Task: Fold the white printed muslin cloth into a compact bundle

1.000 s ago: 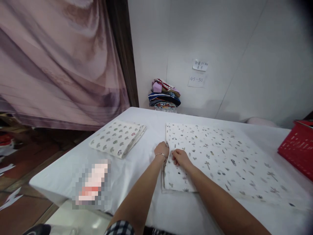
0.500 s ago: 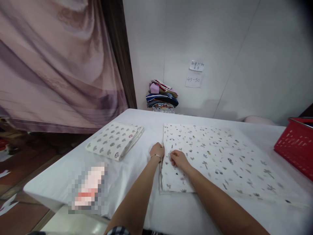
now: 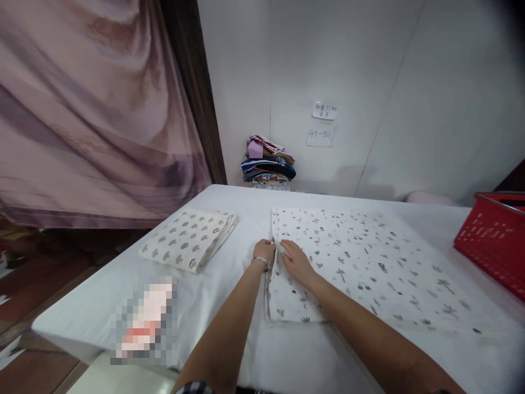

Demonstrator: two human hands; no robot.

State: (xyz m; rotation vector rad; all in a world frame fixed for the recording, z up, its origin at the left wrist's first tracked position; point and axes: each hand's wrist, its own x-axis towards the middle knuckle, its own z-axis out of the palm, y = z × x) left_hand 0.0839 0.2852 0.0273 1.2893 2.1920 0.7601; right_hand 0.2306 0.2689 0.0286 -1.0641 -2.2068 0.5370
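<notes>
A white cloth (image 3: 365,251) printed with small palm trees and other motifs lies flat in layers on the table. At its left edge, my left hand (image 3: 264,253), with a bracelet at the wrist, is closed on the edge layers. My right hand (image 3: 296,261) rests on top of the cloth just right of that edge, its fingers stretched out and the thumb apart. Between the two hands the edge is slightly lifted. Left of my hands lies a folded cream cloth (image 3: 184,235) with a mushroom print, untouched.
The white-covered table (image 3: 254,205) holds a red perforated basket (image 3: 492,241) at the right and a pixelated item (image 3: 147,317) at front left. Behind the table stands a stack of folded fabrics (image 3: 268,161). A pink curtain (image 3: 94,109) hangs at the left; paper notes (image 3: 320,134) are on the wall.
My right hand's fingers have uncurled and moved slightly up towards the cloth's left edge. My left hand stays at that edge. The view has shifted a little.
</notes>
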